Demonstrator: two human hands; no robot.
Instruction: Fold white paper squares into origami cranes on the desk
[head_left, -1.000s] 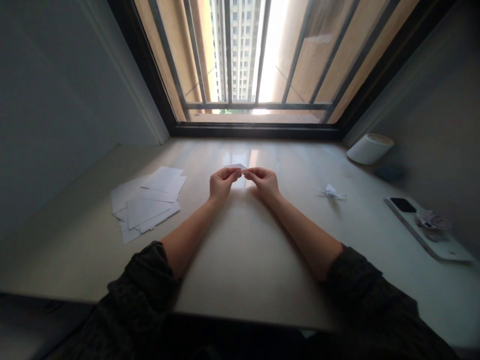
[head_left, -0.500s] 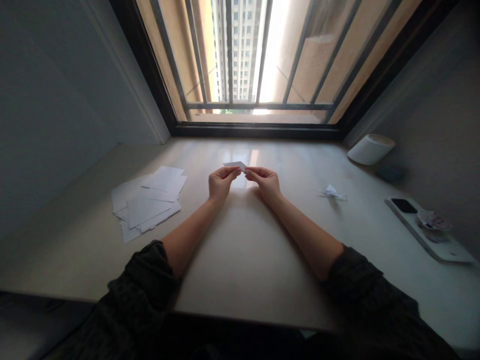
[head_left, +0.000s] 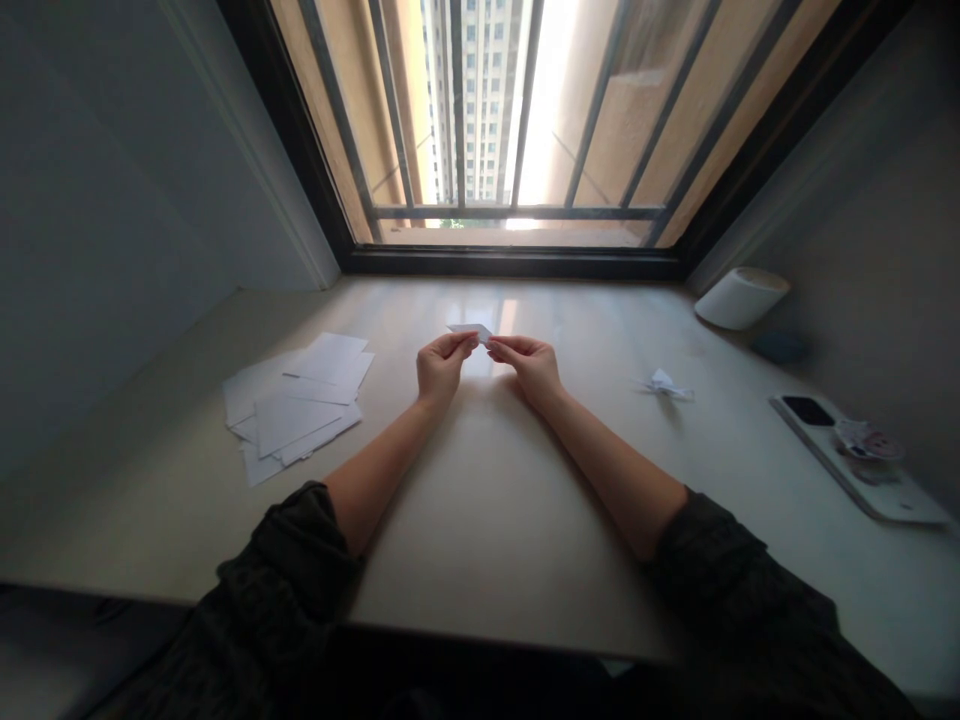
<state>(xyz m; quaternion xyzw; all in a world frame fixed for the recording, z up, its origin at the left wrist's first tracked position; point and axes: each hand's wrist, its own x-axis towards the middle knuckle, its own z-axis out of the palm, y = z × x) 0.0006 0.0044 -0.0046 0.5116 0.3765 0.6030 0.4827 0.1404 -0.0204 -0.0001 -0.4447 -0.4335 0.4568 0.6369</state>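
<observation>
Paper [head_left: 470, 328] is showing more than a second ago. We're pinching it between left hand [head_left: 441, 370] and right hand [head_left: 535, 366], over the far half of the bench [head_left: 495, 520]; looks like we're adjusting grip, still working it.

Apparently a room in a home, a window alcove between plain walls [head_left: 135, 200], a pale glossy desk [head_left: 495, 520] filling it, a dark window frame [head_left: 510, 263], metal bars [head_left: 459, 120] outside, a many-windowed high-rise [head_left: 486, 110] beyond, a personal smartphone [head_left: 892, 492] lying at the right.
</observation>
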